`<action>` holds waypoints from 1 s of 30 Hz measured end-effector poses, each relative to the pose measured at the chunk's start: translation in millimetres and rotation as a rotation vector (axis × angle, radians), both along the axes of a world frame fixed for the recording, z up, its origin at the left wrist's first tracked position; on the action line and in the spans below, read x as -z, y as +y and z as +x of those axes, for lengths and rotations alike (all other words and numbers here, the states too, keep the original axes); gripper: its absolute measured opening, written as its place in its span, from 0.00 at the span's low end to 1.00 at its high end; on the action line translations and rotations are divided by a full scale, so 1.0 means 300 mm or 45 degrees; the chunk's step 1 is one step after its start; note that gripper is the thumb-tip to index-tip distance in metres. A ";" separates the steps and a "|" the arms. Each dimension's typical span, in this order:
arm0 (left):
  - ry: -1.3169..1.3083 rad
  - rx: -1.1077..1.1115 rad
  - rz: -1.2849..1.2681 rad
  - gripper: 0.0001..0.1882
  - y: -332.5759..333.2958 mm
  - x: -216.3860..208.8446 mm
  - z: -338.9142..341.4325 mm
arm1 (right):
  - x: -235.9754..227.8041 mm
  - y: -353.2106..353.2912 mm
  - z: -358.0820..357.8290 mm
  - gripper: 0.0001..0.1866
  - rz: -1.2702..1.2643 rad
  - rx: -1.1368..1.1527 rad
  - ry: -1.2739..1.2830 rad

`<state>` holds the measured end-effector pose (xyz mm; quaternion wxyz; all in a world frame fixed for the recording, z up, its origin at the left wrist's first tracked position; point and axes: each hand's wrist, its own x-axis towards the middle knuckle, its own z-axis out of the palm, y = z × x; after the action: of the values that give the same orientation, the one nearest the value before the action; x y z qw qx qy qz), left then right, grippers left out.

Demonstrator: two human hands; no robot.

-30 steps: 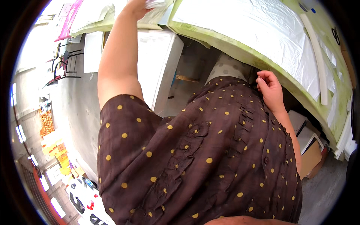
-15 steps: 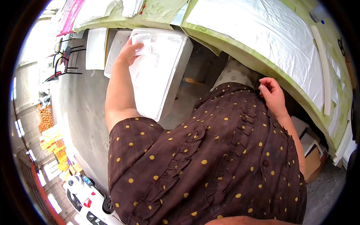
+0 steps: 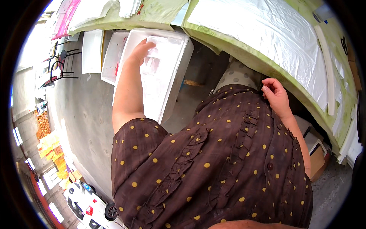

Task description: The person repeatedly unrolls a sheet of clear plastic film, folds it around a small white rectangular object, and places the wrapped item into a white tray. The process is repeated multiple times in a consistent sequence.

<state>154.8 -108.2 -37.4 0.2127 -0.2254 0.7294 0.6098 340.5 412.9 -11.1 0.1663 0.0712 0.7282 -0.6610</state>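
Observation:
My left hand reaches into a white plastic bin at the upper left. Its fingers close at the edge of a translucent white plastic packet, which lies at the bin's far end. Below it, more pale, thin packets rest on the white contents; bright glare blurs their outlines. My right hand hangs beside the edge of the green-covered table, fingers loosely curled and thumb against them, with nothing visible in them.
A second white bin with something red inside stands left of the first, then a white board-like container. White plastic sheeting and a long pale strip lie on the table. Cardboard boxes sit beneath it. Black-framed chairs stand farther left.
My left hand has moved slightly right and down within the bin, and the packet lies flatter against the contents. More of the second bin shows. My right hand has hardly moved.

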 end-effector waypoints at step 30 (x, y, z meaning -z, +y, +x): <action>0.472 0.077 -1.120 0.29 0.114 0.002 0.172 | -0.007 0.002 -0.001 0.09 -0.037 0.050 -0.077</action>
<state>206.4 -74.1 -38.1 -0.0189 -0.1599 0.9502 0.2668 340.1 413.5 -8.9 0.1763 0.1032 0.7117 -0.6722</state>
